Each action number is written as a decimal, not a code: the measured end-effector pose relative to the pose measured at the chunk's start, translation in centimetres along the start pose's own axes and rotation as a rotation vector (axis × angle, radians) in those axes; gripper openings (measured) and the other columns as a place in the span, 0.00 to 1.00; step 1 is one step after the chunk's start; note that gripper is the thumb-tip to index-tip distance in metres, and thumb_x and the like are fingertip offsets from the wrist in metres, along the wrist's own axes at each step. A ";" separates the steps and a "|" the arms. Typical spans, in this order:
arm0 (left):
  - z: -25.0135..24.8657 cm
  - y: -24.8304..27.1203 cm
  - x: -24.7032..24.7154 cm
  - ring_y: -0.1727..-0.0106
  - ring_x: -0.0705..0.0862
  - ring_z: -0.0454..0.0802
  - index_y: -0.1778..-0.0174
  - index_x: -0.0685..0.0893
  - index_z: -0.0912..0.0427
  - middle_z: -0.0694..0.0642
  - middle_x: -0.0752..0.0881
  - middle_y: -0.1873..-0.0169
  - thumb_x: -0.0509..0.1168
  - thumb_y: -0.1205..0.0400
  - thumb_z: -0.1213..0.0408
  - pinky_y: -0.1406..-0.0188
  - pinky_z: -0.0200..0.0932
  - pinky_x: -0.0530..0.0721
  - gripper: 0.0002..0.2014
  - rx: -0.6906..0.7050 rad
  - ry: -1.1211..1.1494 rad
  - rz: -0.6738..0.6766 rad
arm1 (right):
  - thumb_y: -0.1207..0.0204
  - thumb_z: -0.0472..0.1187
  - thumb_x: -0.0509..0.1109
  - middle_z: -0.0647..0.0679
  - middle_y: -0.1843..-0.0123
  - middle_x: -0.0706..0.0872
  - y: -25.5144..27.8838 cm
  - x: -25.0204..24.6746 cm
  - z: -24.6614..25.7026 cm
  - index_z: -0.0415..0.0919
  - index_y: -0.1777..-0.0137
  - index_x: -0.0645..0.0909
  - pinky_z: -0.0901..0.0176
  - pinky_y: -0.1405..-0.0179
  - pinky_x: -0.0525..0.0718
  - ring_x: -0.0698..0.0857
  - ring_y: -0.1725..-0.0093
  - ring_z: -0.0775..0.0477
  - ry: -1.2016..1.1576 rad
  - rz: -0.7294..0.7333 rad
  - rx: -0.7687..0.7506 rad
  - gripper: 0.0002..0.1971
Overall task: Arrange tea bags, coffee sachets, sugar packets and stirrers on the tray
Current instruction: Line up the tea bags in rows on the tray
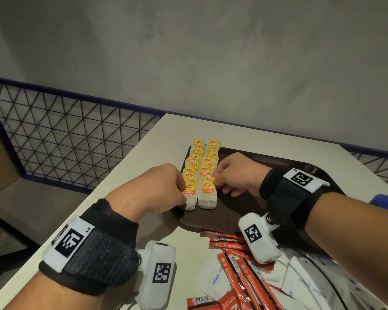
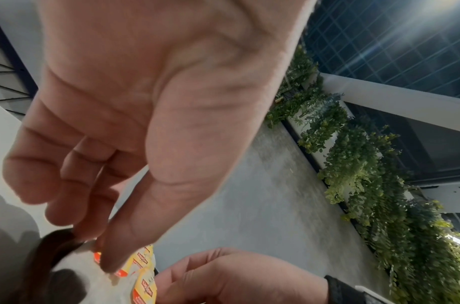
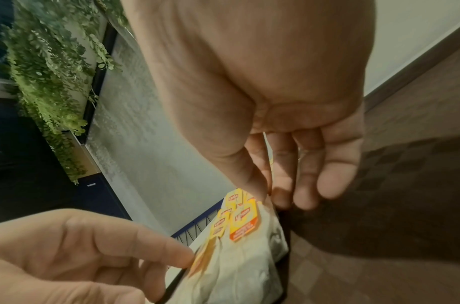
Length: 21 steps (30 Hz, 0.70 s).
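- Head view is showing me the tea bags (image 1: 201, 175) lying in two rows along the left end of the dark brown tray (image 1: 240, 211), their yellow paper tags overlapping like shingles on soft white pouches.
- I am seeing my left hand (image 1: 157, 189) hanging over the nearest bag of the left row, fingers curled down; in the left wrist view the thumb (image 2: 135, 236) is pressing on an orange-edged tag, but I cannot tell whether the fingers are actually gripping it.
- My right hand (image 1: 235, 173) is sitting just beside the right row, thumb and forefinger pinching the edge of the front bag's tag (image 3: 243, 222), the other fingers loosely curled over the tray.
- Both hands are crowding the tray's near left corner, and each wrist camera is catching the other hand close by.
- Red coffee sachets (image 1: 240, 271), long and glossy with crimped ends, are lying in a loose pile on the table (image 1: 126, 166) nearer me, mixed with flat white sugar packets (image 1: 213, 276) printed in blue.
- The tray's rounded rim is running between that pile and the rows; the textured tray floor to the right of the rows is lying bare.
- A black wire-mesh railing (image 1: 61, 135) is standing beyond the table's left edge.
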<state>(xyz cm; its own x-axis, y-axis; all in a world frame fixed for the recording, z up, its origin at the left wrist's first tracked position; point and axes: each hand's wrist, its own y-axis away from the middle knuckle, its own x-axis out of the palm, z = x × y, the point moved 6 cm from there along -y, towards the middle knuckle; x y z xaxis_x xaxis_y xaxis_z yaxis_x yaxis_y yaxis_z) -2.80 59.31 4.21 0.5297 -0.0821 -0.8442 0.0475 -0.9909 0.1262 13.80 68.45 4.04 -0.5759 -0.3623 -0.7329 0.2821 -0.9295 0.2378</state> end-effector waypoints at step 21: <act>-0.3 0.3 0.2 0.46 0.83 0.49 0.32 0.86 0.53 0.50 0.86 0.44 0.77 0.20 0.59 0.52 0.40 0.79 0.19 -0.005 -0.060 -0.003 | 0.23 0.37 0.79 0.47 0.47 0.90 -1.8 0.4 2.0 0.40 0.48 0.91 0.57 0.48 0.86 0.87 0.46 0.49 0.241 -0.069 -0.123 0.05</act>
<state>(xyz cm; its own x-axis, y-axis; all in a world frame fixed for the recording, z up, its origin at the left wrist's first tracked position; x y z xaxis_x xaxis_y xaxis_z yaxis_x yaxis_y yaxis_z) -2.40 59.05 4.24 0.4777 -0.0852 -0.8744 0.0531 -0.9907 0.1255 11.46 69.85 4.59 -0.4015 -0.2578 -0.8788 0.3482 -0.9305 0.1139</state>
